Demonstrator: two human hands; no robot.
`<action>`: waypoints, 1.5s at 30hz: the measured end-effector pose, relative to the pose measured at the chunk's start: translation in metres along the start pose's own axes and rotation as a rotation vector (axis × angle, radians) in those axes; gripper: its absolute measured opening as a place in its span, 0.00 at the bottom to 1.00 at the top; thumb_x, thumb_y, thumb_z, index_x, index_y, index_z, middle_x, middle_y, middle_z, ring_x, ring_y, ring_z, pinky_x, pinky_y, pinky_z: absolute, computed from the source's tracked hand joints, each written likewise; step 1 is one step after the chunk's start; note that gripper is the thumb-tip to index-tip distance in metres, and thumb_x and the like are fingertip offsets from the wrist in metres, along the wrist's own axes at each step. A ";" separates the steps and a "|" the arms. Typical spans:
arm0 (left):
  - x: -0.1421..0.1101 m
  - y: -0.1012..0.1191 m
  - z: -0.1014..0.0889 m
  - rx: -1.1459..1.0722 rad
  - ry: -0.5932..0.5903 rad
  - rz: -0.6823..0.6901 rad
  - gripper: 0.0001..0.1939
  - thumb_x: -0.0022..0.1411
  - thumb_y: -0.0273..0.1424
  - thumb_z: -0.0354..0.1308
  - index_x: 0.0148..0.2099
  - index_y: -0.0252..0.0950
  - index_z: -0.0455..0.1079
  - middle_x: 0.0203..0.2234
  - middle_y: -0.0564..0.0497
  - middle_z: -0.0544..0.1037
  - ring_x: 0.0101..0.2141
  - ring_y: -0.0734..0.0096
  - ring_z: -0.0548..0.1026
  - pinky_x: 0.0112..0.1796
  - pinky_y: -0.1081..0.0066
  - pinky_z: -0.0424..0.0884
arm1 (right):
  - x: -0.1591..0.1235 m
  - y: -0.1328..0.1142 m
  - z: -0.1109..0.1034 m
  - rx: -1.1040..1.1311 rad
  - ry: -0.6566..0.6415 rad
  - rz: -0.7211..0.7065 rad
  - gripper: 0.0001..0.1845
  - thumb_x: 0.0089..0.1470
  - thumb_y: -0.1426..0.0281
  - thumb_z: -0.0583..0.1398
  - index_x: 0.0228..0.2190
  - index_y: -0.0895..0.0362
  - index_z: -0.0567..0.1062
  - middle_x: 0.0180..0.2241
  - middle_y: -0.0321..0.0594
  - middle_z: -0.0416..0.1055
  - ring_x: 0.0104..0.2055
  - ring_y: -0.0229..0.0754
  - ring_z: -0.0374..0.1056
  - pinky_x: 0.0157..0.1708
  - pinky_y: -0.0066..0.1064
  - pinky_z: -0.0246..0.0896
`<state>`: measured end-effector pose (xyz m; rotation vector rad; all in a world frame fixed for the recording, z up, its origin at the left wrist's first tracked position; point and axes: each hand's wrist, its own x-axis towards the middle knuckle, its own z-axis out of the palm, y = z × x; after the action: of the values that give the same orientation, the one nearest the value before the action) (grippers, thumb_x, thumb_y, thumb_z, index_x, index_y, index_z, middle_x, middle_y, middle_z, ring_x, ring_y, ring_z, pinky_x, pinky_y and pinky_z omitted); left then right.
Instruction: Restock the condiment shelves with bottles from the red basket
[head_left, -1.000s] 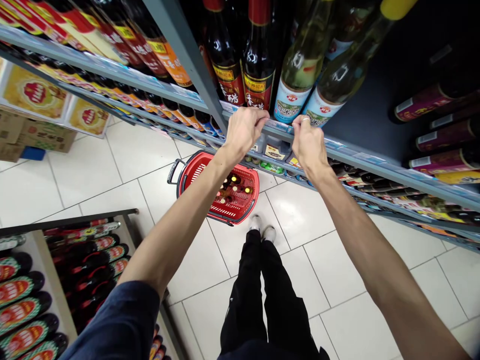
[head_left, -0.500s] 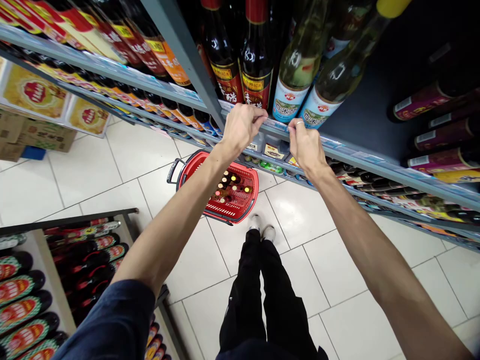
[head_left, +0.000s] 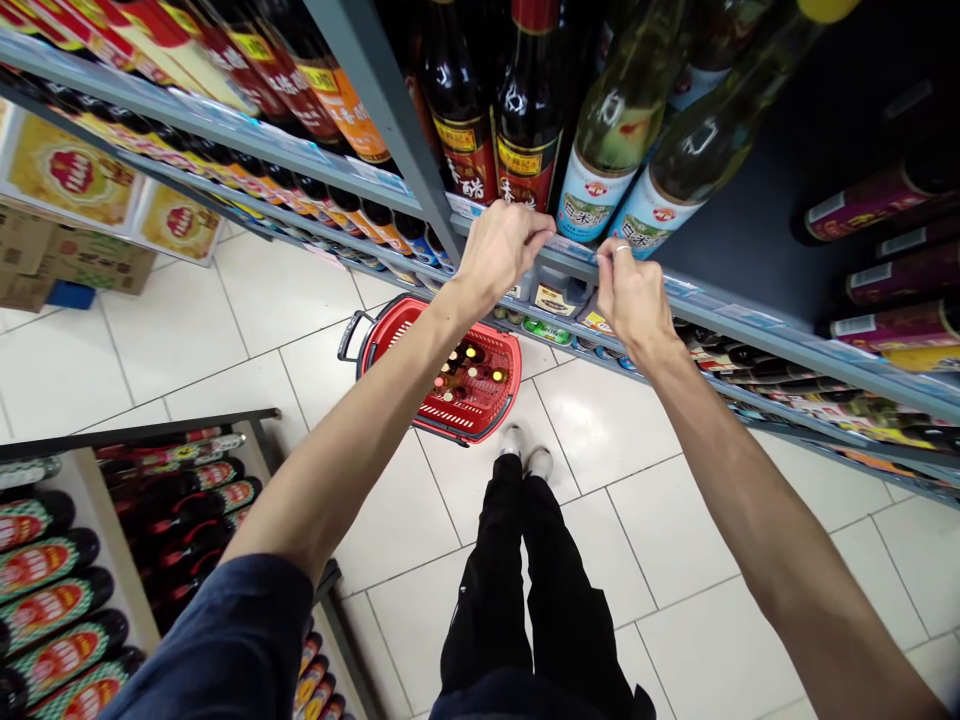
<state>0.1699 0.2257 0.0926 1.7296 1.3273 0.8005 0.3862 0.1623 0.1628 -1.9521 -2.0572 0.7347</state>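
Observation:
Both my hands are at the front edge of a grey shelf, fingers pinched on the price label strip (head_left: 576,250) that runs along it. My left hand (head_left: 504,252) is closed on the strip just below two dark vinegar bottles (head_left: 525,165) with red and yellow labels. My right hand (head_left: 636,305), with a ring on one finger, pinches the strip a short way to the right. Above and between the hands stand two clear rice vinegar bottles (head_left: 592,195) with light blue labels. The fingertips partly cover the strip, so its exact hold is hard to see.
A red shopping basket (head_left: 508,415) with several small bottles stands on the tiled floor by my feet. Purple-labelled bottles (head_left: 874,205) stand further right on the shelf. A bottle rack (head_left: 124,545) is at lower left; cartons (head_left: 71,175) are stacked at far left.
The shelf, bottles and both hands appear slightly further right in view, with the hands keeping their pinch at the shelf edge. The basket has barely shifted.

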 end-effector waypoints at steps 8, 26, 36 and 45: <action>0.003 0.003 -0.002 -0.071 -0.033 -0.030 0.20 0.64 0.52 0.63 0.43 0.40 0.78 0.37 0.42 0.80 0.47 0.48 0.78 0.56 0.52 0.70 | 0.003 -0.004 -0.001 -0.044 0.028 -0.014 0.28 0.72 0.51 0.45 0.52 0.57 0.74 0.35 0.49 0.78 0.43 0.55 0.77 0.43 0.43 0.68; -0.014 0.044 -0.005 0.057 0.057 0.011 0.26 0.68 0.54 0.56 0.52 0.39 0.77 0.39 0.42 0.80 0.49 0.53 0.77 0.55 0.58 0.71 | -0.026 -0.006 -0.021 0.060 0.259 0.083 0.19 0.66 0.52 0.58 0.44 0.53 0.75 0.32 0.42 0.73 0.33 0.47 0.73 0.40 0.44 0.73; 0.036 0.132 -0.011 -0.092 0.221 -0.045 0.41 0.57 0.56 0.66 0.68 0.56 0.59 0.66 0.50 0.67 0.66 0.44 0.63 0.62 0.49 0.67 | 0.013 0.033 -0.031 0.200 0.232 -0.013 0.46 0.58 0.44 0.63 0.67 0.54 0.57 0.59 0.57 0.72 0.60 0.59 0.71 0.60 0.58 0.68; 0.050 0.122 -0.014 0.143 0.106 -0.095 0.35 0.55 0.56 0.69 0.55 0.37 0.72 0.49 0.38 0.79 0.52 0.51 0.77 0.57 0.56 0.71 | 0.013 0.043 -0.019 0.386 0.179 -0.003 0.48 0.59 0.44 0.62 0.69 0.52 0.52 0.57 0.55 0.74 0.58 0.60 0.74 0.54 0.58 0.74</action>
<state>0.2268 0.2614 0.2068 1.7397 1.5597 0.7682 0.4313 0.1791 0.1558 -1.7273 -1.6686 0.8490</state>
